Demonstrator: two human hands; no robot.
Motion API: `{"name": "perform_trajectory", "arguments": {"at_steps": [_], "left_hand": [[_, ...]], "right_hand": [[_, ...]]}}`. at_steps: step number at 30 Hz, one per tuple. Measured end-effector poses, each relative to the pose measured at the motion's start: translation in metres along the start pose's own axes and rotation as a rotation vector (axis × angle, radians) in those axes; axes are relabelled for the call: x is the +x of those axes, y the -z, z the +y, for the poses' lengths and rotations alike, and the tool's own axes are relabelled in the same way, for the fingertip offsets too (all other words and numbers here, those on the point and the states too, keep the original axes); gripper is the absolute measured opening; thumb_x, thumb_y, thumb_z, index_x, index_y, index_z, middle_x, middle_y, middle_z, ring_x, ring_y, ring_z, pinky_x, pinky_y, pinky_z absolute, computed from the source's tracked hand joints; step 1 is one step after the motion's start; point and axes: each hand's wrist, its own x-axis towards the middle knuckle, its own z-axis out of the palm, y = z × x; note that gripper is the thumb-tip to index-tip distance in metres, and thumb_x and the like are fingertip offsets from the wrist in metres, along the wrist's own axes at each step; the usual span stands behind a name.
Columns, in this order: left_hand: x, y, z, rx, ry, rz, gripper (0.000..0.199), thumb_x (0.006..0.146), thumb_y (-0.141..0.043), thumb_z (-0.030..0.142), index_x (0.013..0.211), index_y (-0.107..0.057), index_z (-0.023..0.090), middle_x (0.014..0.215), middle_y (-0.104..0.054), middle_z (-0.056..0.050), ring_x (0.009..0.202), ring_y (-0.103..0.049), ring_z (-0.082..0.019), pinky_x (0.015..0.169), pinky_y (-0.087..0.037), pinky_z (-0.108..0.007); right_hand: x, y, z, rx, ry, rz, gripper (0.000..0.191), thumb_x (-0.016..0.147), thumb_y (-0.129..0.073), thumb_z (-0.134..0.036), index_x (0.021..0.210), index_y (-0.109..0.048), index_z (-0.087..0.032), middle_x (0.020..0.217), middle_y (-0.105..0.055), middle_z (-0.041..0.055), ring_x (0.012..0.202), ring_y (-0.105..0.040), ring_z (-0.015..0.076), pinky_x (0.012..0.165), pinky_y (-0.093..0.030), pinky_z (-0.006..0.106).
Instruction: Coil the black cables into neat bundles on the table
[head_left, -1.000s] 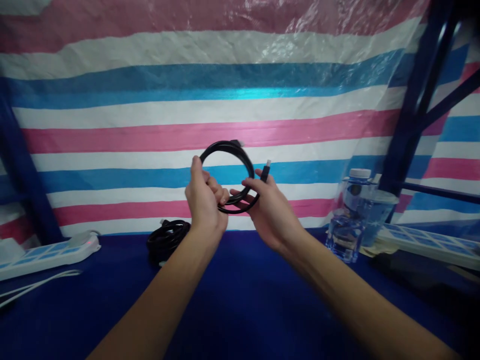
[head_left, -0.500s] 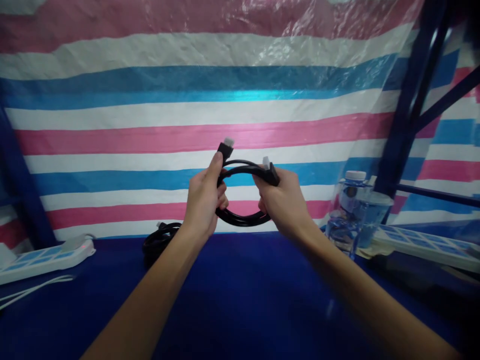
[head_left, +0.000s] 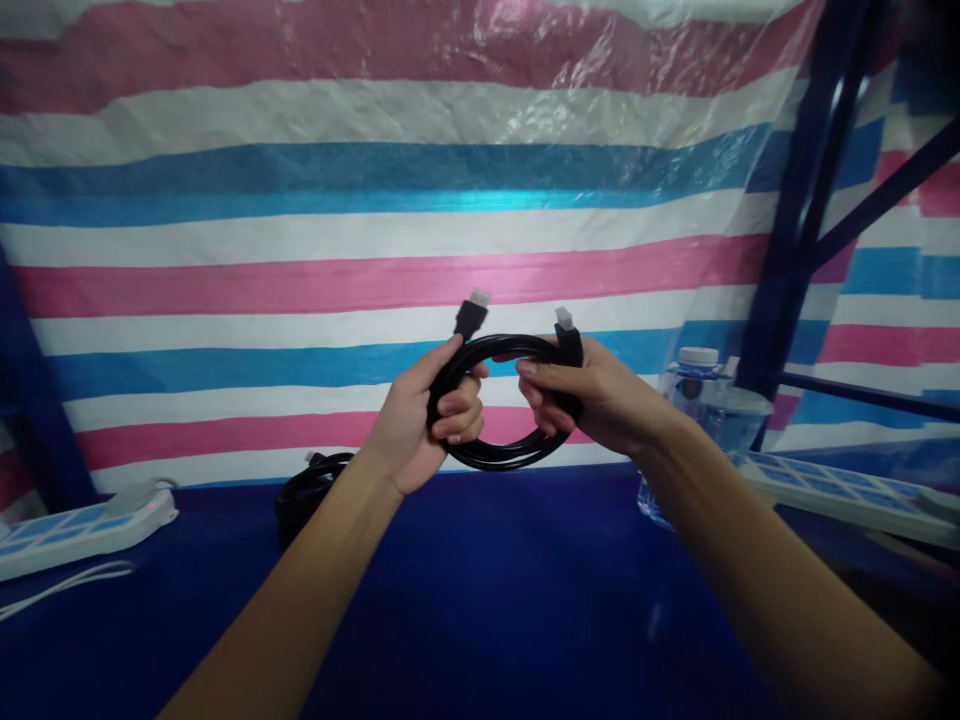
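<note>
Smooth glossy cable (head_left: pixel 499 460), matt plastic connector (head_left: pixel 470 319), creased shiny plastic sheeting (head_left: pixel 480 112), smooth plastic bottle (head_left: pixel 685 388)

Perhaps a makeshift workshop: striped tarp (head_left: pixel 405 280), blue frame (head_left: pixel 796 220).

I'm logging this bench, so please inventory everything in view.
Table: 1, blue, bottom
Held cable: 1, black, centre
Plugs: 2, black, pale-tipped, atop held cable
Cable bundle: 1, black, left of centre
Power strips: 2, white and blue, left and right
White cord: count unclear, white, left
Bottle: 1, clear, right
Cup: 1, translucent, beside bottle
Striped sheet: 1, pink, white, blue, background
Posts: 2, dark blue, left and right
Left hand: 1, bare, on cable
Right hand: 1, bare, on cable
</note>
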Motion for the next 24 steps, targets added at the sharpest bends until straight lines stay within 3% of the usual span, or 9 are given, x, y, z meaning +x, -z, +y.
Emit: {"name": "perform_trajectory", "arguments": {"at_steps": [6,9,11,14,17,18,20,22,24], "left_hand": [[-0.001,0.001,-0.002,0.025,-0.152,0.029,0.010,0.086,-0.047,0.019,0.079,-0.053,0.016,0.054,-0.040,0.006,0.037,-0.033,-0.002,0.041,-0.030,-0.017],[0.000,-0.004,-0.007,0.070,-0.154,0.120,0.011,0.085,-0.049,0.024,0.076,-0.050,0.017,0.051,-0.036,0.007,0.036,-0.030,-0.003,0.039,-0.028,-0.018],[0.002,-0.006,-0.009,0.094,-0.212,0.227,0.012,0.083,-0.051,0.025,0.073,-0.048,0.018,0.047,-0.032,0.008,0.033,-0.024,-0.003,0.035,-0.023,-0.017],[0.003,-0.006,-0.005,0.151,-0.367,0.361,0.014,0.078,-0.058,0.026,0.072,-0.049,0.019,0.042,-0.027,0.010,0.031,-0.019,-0.002,0.032,-0.015,-0.016],[0.001,0.001,0.008,0.140,-0.398,0.426,0.027,0.073,-0.065,0.038,0.065,-0.048,0.018,0.039,-0.021,0.011,0.029,-0.016,-0.002,0.030,-0.014,-0.016],[0.000,0.004,0.013,0.112,-0.389,0.442,0.031,0.072,-0.065,0.042,0.063,-0.048,0.018,0.038,-0.019,0.012,0.029,-0.015,-0.002,0.030,-0.015,-0.016],[-0.001,0.010,0.022,0.055,-0.377,0.460,0.034,0.071,-0.065,0.046,0.062,-0.049,0.017,0.037,-0.017,0.012,0.028,-0.015,-0.002,0.029,-0.017,-0.016],[-0.003,0.013,0.030,0.015,-0.357,0.448,0.035,0.072,-0.064,0.046,0.060,-0.049,0.017,0.036,-0.018,0.012,0.027,-0.016,-0.001,0.029,-0.019,-0.016],[-0.005,0.014,0.036,-0.003,-0.323,0.431,0.037,0.074,-0.062,0.047,0.057,-0.047,0.017,0.035,-0.019,0.011,0.027,-0.016,-0.001,0.029,-0.020,-0.016]], "right_hand": [[0.002,-0.010,-0.001,0.066,-0.029,0.171,0.009,0.076,-0.065,-0.020,0.080,-0.061,-0.013,0.040,-0.028,-0.0109,0.034,-0.020,0.0019,0.034,-0.020,0.017],[0.003,-0.017,0.000,-0.052,-0.022,0.290,0.007,0.077,-0.063,-0.020,0.078,-0.059,-0.014,0.040,-0.024,-0.0112,0.034,-0.019,0.0027,0.033,-0.017,0.018],[0.002,-0.018,-0.002,-0.228,0.004,0.337,0.012,0.079,-0.059,-0.025,0.072,-0.057,-0.015,0.039,-0.032,-0.0085,0.033,-0.029,0.0049,0.034,-0.024,0.019],[-0.002,-0.012,-0.008,-0.497,0.054,0.163,0.018,0.082,-0.058,-0.030,0.074,-0.062,-0.014,0.062,-0.060,0.0036,0.058,-0.058,0.0144,0.056,-0.047,0.027],[-0.008,0.001,-0.014,-0.465,0.085,0.012,0.030,0.080,-0.061,-0.031,0.108,-0.062,-0.020,0.101,-0.065,0.0066,0.091,-0.059,0.0201,0.081,-0.047,0.035],[-0.009,0.003,-0.014,-0.380,0.099,0.025,0.037,0.082,-0.060,-0.033,0.116,-0.057,-0.021,0.100,-0.065,0.0059,0.087,-0.060,0.0182,0.081,-0.047,0.035],[-0.010,0.005,-0.014,-0.161,0.130,0.092,0.035,0.086,-0.054,-0.034,0.119,-0.054,-0.022,0.073,-0.062,0.0003,0.058,-0.054,0.0104,0.065,-0.049,0.029],[-0.009,0.000,-0.013,-0.002,0.101,0.111,0.027,0.089,-0.050,-0.034,0.111,-0.056,-0.020,0.047,-0.041,-0.0082,0.037,-0.030,0.0050,0.045,-0.038,0.021],[-0.007,-0.004,-0.013,0.037,-0.014,0.092,0.021,0.089,-0.050,-0.030,0.105,-0.057,-0.019,0.043,-0.024,-0.0110,0.037,-0.017,0.0042,0.038,-0.023,0.018]]}}
